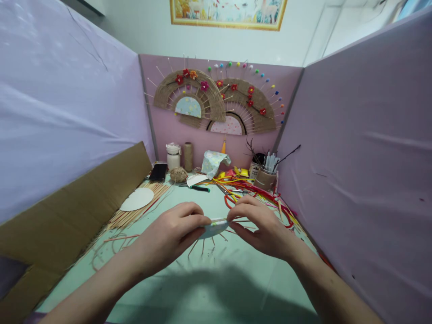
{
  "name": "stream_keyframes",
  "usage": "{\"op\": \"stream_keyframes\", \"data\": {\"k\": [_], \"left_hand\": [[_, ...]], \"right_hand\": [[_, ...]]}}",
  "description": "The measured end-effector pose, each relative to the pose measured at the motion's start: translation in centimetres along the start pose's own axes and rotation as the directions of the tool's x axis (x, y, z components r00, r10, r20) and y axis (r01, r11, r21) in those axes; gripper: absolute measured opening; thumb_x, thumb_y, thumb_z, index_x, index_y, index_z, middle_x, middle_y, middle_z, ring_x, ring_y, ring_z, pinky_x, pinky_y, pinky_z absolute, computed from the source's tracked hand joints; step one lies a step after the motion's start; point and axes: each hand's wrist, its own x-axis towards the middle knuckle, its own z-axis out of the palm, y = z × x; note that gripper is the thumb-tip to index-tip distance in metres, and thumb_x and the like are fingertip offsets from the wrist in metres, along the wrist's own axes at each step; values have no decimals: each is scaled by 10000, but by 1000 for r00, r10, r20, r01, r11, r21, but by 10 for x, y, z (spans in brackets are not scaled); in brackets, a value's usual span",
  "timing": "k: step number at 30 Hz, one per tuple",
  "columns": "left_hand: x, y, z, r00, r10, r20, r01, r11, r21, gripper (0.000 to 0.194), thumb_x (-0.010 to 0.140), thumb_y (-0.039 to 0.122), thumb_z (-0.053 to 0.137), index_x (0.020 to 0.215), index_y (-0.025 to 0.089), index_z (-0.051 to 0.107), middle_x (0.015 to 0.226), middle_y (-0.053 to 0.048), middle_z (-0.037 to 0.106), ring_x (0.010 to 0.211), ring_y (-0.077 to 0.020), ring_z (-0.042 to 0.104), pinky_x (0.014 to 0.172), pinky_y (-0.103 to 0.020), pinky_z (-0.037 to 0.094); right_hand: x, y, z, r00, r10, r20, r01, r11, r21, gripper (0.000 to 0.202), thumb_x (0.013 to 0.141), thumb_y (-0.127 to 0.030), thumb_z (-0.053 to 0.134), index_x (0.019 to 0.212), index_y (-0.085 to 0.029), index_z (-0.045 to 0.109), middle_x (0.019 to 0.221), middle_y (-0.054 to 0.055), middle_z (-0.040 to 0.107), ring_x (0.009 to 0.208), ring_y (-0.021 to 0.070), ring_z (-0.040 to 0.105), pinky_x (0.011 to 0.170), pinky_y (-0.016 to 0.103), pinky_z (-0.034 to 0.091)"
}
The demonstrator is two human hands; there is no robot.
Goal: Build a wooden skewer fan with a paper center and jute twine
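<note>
Head view: we see the left hand pinching the left end of a pale blue, patterned, curved piece, the right hand pinching its right end; piece sits between both, over the pale green surface, thin wooden sticks fanning out below. Left, we log a flat white round card on tan sticks.

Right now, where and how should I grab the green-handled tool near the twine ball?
Probably by its green handle, coming from the right with your right hand: the handle lies flat and points rightward, while the other end sits near the twine ball.
</note>
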Motion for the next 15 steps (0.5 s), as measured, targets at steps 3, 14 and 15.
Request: {"op": "stream_keyframes", "data": {"k": [3, 14, 15], "left_hand": [[1, -1, 1, 1000, 6, -9, -6, 1000, 7, 206, 936, 173, 489, 1070, 210, 642, 954, -50, 629, 861, -152, 596, 741, -271, 487], [1, -1, 5, 989, -137, -46, 136, 990, -17, 272, 925, 266, 521, 1195, 235, 500, 1004, -21, 672, 879, -160, 643, 758, -280, 518], [0, -2, 6, 989, -143, -48, 142, 990, -9, 277, 926, 266, 517, 1201, 238, 495, 1002, -19, 674, 878, -161, 646, 757, -281, 518]], "right_hand": [[0, -1, 2, 1000, -10, -4, 10, 1000, -5, 165, 880, -209, 640, 1025, -217, 562, 897, 46, 654, 852, 191, 575, 770, 342, 495], [13, -11, 19, 994, -103, 30, 103, 995, -6, 189, 916, -175, 585, 1097, -210, 540, 1004, 65, 691, 927, 197, 621, 831, 364, 482], [14, -11, 20, 993, -112, 38, 112, 994, 1, 181, 923, -180, 576, 1099, -210, 545, 1004, 66, 693, 935, 197, 622, 833, 361, 486]]}}
